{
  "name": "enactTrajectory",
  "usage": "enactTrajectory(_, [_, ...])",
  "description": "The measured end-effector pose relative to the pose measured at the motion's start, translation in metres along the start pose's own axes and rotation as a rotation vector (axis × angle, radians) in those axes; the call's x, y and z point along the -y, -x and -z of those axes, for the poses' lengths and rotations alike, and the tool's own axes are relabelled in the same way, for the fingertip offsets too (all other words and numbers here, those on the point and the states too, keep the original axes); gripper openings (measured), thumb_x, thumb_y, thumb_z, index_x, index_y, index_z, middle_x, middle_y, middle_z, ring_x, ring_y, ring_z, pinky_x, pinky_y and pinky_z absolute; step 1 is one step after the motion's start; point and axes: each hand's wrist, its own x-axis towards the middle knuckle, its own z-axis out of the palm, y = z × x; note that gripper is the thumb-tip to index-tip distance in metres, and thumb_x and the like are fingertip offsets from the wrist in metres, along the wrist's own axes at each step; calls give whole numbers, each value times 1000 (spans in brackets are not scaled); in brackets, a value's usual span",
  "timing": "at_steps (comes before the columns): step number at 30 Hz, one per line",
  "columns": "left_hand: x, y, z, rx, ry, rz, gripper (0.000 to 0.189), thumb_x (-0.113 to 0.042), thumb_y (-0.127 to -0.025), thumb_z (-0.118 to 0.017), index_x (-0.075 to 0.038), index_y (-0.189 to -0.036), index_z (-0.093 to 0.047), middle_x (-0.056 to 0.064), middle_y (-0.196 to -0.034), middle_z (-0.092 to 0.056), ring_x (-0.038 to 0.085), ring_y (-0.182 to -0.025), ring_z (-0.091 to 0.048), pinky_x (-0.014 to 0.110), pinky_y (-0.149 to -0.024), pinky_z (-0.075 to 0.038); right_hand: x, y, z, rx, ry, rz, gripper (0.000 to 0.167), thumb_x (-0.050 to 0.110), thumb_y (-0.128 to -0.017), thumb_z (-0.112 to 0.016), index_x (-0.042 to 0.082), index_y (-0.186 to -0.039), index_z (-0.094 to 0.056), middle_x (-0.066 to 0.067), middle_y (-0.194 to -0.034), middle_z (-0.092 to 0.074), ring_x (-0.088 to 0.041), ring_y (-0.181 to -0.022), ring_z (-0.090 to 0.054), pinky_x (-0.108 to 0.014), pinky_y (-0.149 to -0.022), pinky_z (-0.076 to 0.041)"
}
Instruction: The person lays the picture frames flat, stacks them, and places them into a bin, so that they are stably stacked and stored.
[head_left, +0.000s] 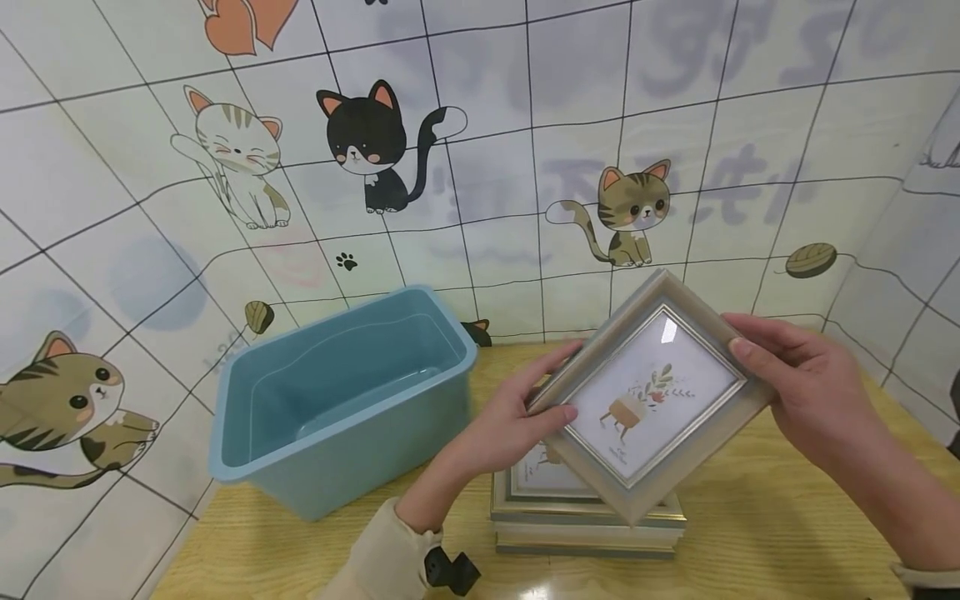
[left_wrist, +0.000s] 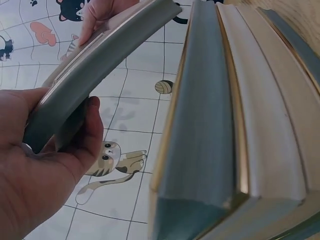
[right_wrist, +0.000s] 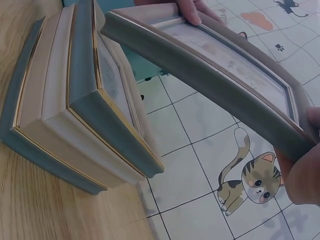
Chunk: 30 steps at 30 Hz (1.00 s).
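Observation:
Both hands hold a picture frame point(head_left: 651, 400) tilted above a stack of similar frames point(head_left: 588, 533). The held one has a pale beige border, a silver inner edge and a print of a plant in a brown pot on legs. My left hand point(head_left: 517, 412) grips its left corner, thumb on the front and fingers behind. At the opposite corner my right hand point(head_left: 806, 375) pinches the border, thumb in front. In the left wrist view the left fingers curl behind the frame's grey-blue edge point(left_wrist: 75, 95). The stack shows grey-blue, white, beige and gold edges point(right_wrist: 65, 100).
A blue plastic bin point(head_left: 390, 442) stands left of the stack on the wood-grain table point(head_left: 772, 517). Behind them rises a wall covering point(head_left: 495, 167) with a grid and cartoon cats. A black device point(head_left: 450, 571) is on the left sleeve.

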Motion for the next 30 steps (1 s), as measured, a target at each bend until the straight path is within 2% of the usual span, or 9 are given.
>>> enactTrajectory(5, [8, 1, -1, -93, 36, 16, 62, 0, -103, -58, -19, -159, -40, 13, -145, -47, 24, -114, -62, 33, -86, -56, -3, 1, 0, -38, -75, -20, 35, -9, -100, -58, 8, -127, -73, -1, -120, -66, -11, -97, -70, -25, -80, -57])
enactTrajectory(8, [12, -1, -3, -217, 29, 15, 53, 0, -101, -60, -15, -151, -52, 15, -137, -55, 23, -106, -66, 34, -81, -59, -7, 4, 0, -25, -125, -54, 34, -8, -101, -57, 9, -127, -73, -1, -116, -69, -12, -96, -70, -25, -80, -57])
enactTrajectory(11, [17, -2, -1, -377, -89, -1, 43, -2, -97, -66, -12, -139, -64, 13, -123, -62, 17, -88, -64, 29, -71, -58, -14, 9, -1, -12, -130, -150, 36, -3, -103, -57, 17, -128, -72, 2, -115, -71, -14, -93, -71, -27, -76, -59])
enactTrajectory(13, [20, -2, 1, -452, -177, -6, 38, -2, -96, -67, -11, -133, -69, 10, -117, -61, 14, -78, -57, 26, -67, -53, -19, 14, -2, 1, -48, -206, 37, 2, -104, -58, 23, -132, -70, 5, -113, -73, -15, -92, -72, -30, -74, -59])
enactTrajectory(15, [22, -2, 3, -502, -267, 11, 36, -3, -95, -68, -12, -130, -71, 8, -111, -59, 15, -75, -49, 26, -65, -45, -24, 20, -5, 13, 100, -243, 41, 6, -103, -61, 23, -141, -63, 6, -111, -73, -17, -90, -73, -32, -72, -60])
enactTrajectory(19, [27, -1, 5, -509, -333, 53, 34, -3, -95, -66, -11, -127, -72, 7, -111, -56, 18, -84, -47, 30, -72, -41, -29, 33, -14, 43, 458, -256, 58, 15, -102, -67, 7, -155, -45, -9, -119, -71, -15, -88, -71, -35, -68, -60])
enactTrajectory(21, [32, 0, 7, -497, -343, 73, 34, -2, -94, -65, -10, -126, -72, 8, -112, -56, 20, -91, -48, 33, -77, -41, -31, 38, -18, 62, 563, -252, 65, 16, -100, -68, -1, -155, -39, -20, -123, -68, -12, -89, -71, -35, -67, -60])
enactTrajectory(25, [43, 4, 11, -459, -362, 107, 33, -2, -96, -64, -9, -127, -71, 9, -117, -57, 22, -102, -48, 37, -84, -40, -36, 45, -25, 97, 631, -247, 67, 13, -97, -72, -5, -153, -40, -26, -122, -66, -6, -90, -68, -34, -67, -59])
enactTrajectory(30, [52, 8, 18, -431, -359, 135, 31, 0, -97, -63, -7, -126, -71, 9, -118, -59, 24, -106, -51, 39, -87, -42, -45, 53, -32, 141, 597, -264, 67, 4, -94, -72, -9, -151, -39, -24, -121, -65, -9, -87, -67, -35, -65, -59])
